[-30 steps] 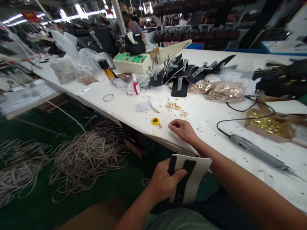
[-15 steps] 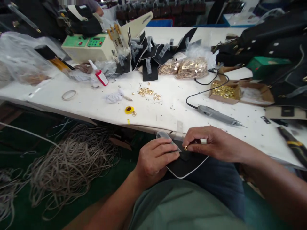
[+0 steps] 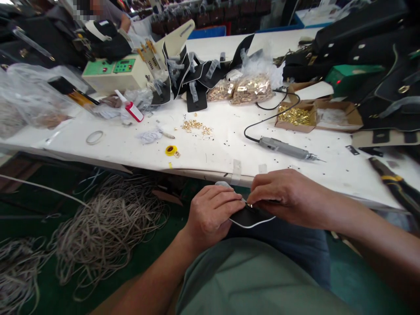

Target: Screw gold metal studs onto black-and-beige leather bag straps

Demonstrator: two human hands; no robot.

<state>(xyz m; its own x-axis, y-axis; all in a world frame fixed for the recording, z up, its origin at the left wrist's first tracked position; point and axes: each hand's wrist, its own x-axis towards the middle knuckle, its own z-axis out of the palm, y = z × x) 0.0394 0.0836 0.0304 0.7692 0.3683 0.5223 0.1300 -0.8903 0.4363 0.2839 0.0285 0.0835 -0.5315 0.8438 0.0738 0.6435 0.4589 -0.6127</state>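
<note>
A black flap with a white edge (image 3: 251, 218) lies over my lap, just below the table's front edge. My left hand (image 3: 215, 210) is closed on the flap's left side, with a strip of clear plastic film (image 3: 225, 184) showing above its fingers. Against the flap's surface, my right hand (image 3: 278, 194) pinches a small gold metal fitting (image 3: 250, 205) between thumb and forefinger. Its fingers partly cover the fitting, so its exact shape is hidden. The two hands' fingertips are close together at the fitting.
On the white table (image 3: 226, 153) lie a grey rotary tool (image 3: 285, 148), loose gold fittings (image 3: 193, 126), a yellow tape roll (image 3: 171, 150) and a red-and-white bottle (image 3: 134, 111). Cardboard boxes (image 3: 295, 117) and pliers (image 3: 390, 179) are at right. Piled cord (image 3: 108, 236) covers the floor at left.
My right hand has brought the gold fitting down against the flap, nearer my left fingers. The flap now tilts more, and the camera view has shifted slightly.
</note>
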